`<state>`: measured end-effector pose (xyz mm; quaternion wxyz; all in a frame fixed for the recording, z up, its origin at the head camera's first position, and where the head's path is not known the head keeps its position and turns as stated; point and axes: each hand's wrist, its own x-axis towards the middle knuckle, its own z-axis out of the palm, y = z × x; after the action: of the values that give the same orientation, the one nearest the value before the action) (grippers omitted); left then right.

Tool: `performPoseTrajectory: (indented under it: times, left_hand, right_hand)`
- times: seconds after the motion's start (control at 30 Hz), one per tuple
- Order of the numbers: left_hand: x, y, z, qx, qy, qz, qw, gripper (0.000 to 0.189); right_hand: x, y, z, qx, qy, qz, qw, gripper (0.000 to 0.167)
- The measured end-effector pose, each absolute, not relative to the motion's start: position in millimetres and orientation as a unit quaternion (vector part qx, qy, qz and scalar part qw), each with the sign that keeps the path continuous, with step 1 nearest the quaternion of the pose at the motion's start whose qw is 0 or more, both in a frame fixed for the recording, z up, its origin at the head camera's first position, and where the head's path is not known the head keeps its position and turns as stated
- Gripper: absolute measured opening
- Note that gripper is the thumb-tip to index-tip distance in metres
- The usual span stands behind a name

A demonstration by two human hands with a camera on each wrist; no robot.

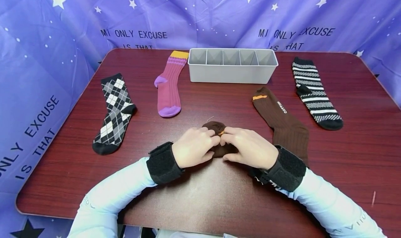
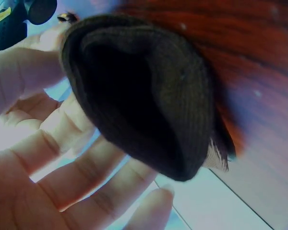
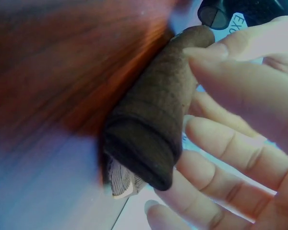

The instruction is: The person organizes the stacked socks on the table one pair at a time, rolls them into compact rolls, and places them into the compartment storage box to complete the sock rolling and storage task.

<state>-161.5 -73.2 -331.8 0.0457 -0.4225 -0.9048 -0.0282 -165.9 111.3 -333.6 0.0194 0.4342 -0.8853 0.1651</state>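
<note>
At the middle of the table a brown sock [image 1: 214,126] is bunched into a compact bundle with a bit of orange at its top. My left hand [image 1: 195,147] grips its left end, and my right hand [image 1: 251,148] holds the right end, the fingertips of both nearly meeting over it. In the left wrist view the brown sock [image 2: 187,96] turns a dark hollow fold toward the camera. Thumb and fingers lie on either side of the brown sock [image 3: 151,91] in the right wrist view. A second brown sock [image 1: 289,133] lies flat beyond my right wrist, partly covered by it.
A grey five-slot box [image 1: 230,73] stands at the table's back. Left of it lies a pink sock [image 1: 169,92] with a yellow cuff; farther left, an argyle sock [image 1: 114,112]. A black-and-white striped sock [image 1: 316,95] lies at the right.
</note>
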Motion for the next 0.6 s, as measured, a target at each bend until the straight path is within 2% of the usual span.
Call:
performPoseTrajectory:
  times: [0.2, 0.37, 0.6]
  left_hand:
    - [-161.9, -73.9, -330.7, -0.417, -0.908, -0.024, 0.024, 0.038]
    - [-162.5, -75.1, -332.4, -0.419, -0.906, -0.038, 0.040, 0.029]
    - [-162.0, -73.8, -333.2, -0.419, -0.905, -0.055, 0.054, 0.019]
  right_hand:
    - [-167.0, 110.1, -335.9, 0.437, -0.886, 0.155, 0.012, 0.030]
    - [-167.8, 110.0, -338.6, 0.439, -0.885, 0.151, 0.016, 0.028]
    - [-166.7, 110.8, -338.1, 0.426, -0.895, 0.134, 0.024, 0.015]
